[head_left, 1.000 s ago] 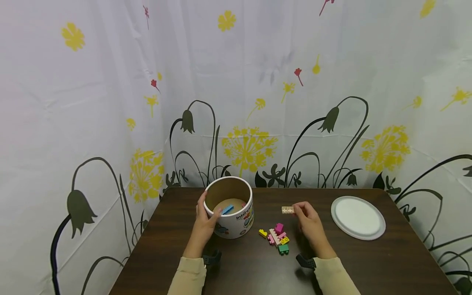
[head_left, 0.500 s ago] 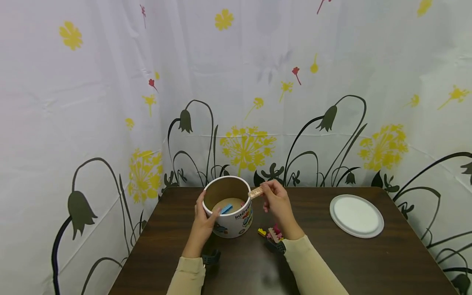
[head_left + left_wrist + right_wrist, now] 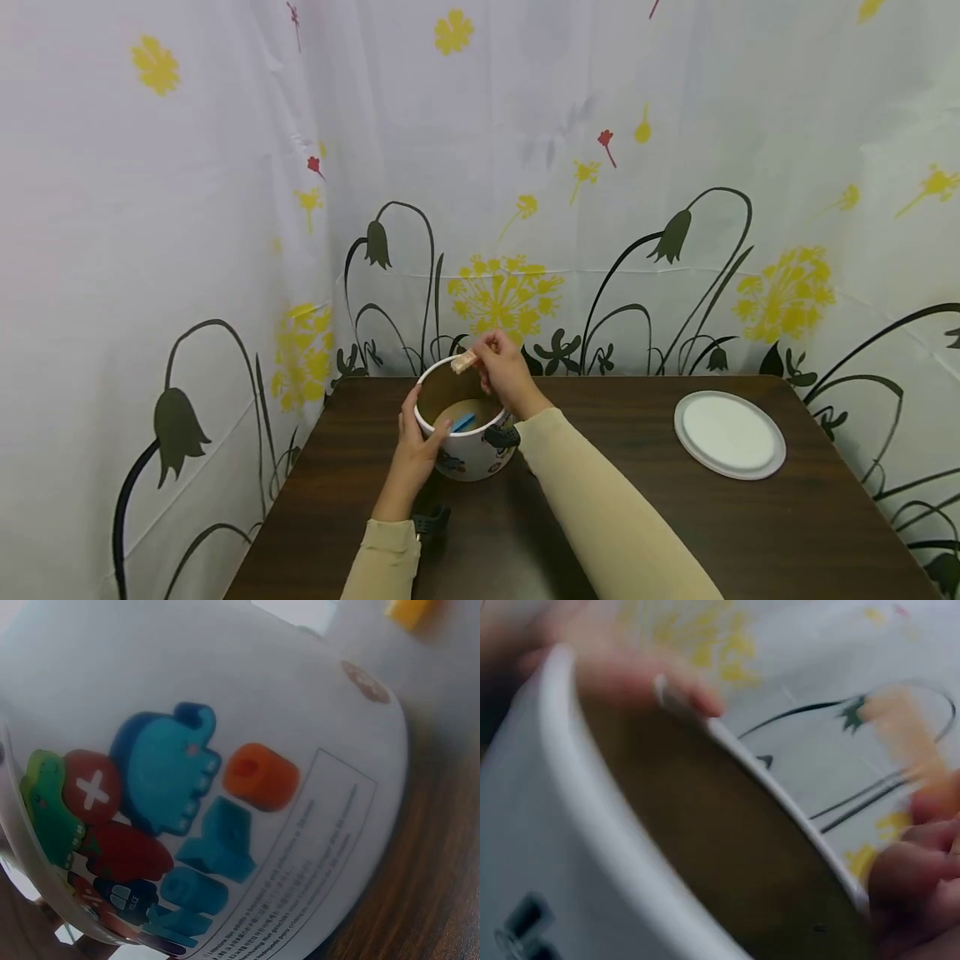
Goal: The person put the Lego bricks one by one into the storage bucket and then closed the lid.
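A white round tub (image 3: 472, 458) with printed toy pictures stands on the table, its top open. My left hand (image 3: 412, 450) holds its left side, thumb at the front rim. Above the back of the rim, my right hand (image 3: 506, 371) pinches a beige toy brick (image 3: 463, 361) between thumb and fingers. That beige brick (image 3: 907, 735) looks blurred in the right wrist view. A blue toy brick (image 3: 462, 422) lies inside the tub. In the left wrist view the tub's printed wall (image 3: 225, 675) fills most of the picture.
A white round lid (image 3: 730, 435) lies on the right of the brown wooden table (image 3: 622, 467). A yellow piece (image 3: 410, 611) shows at the left wrist view's top edge. The right arm hides the loose bricks in the head view. A flowered curtain hangs behind.
My right hand has carried the beige brick from beside the loose bricks, up and left, to above the tub's back rim. The left hand has stayed on the tub.
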The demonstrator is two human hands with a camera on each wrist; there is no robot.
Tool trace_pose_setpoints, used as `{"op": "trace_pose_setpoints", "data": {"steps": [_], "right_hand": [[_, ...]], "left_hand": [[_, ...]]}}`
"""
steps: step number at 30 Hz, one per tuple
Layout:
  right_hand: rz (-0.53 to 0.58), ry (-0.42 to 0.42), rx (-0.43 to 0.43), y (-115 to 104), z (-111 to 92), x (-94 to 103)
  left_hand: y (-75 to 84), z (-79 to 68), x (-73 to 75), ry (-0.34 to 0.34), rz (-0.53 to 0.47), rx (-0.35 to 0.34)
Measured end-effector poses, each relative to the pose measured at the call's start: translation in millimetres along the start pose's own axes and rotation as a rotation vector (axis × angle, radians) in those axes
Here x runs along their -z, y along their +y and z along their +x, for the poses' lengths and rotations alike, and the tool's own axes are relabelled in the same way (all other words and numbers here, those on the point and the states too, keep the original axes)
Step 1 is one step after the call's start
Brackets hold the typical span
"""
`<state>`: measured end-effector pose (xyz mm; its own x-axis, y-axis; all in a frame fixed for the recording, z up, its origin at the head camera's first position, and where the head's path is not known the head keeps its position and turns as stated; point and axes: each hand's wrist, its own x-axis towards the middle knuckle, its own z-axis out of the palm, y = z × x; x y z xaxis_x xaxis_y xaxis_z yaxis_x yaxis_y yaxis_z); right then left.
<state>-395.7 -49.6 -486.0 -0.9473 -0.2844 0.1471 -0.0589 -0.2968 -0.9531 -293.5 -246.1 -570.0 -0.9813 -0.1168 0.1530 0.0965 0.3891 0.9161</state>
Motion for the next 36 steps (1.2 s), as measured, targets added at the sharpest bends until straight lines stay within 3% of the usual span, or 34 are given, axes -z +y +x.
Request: {"op": "trace_pose_setpoints", "data": {"steps": [10, 27, 36], "right_hand": [[-0.122, -0.046, -0.046, 10, 10, 5.4], [-0.115, -0.031, -0.006, 10, 13, 20.5], [-0.112, -0.043, 0.001, 12, 9, 18.7]], "left_hand": [[0.6, 8.1, -3.6, -0.007, -0.004, 0.014], [-0.2, 13.2, -23.8, 0.041, -0.005, 0.005], [-3.0, 7.6, -23.5, 0.041, -0.014, 0.029]]}}
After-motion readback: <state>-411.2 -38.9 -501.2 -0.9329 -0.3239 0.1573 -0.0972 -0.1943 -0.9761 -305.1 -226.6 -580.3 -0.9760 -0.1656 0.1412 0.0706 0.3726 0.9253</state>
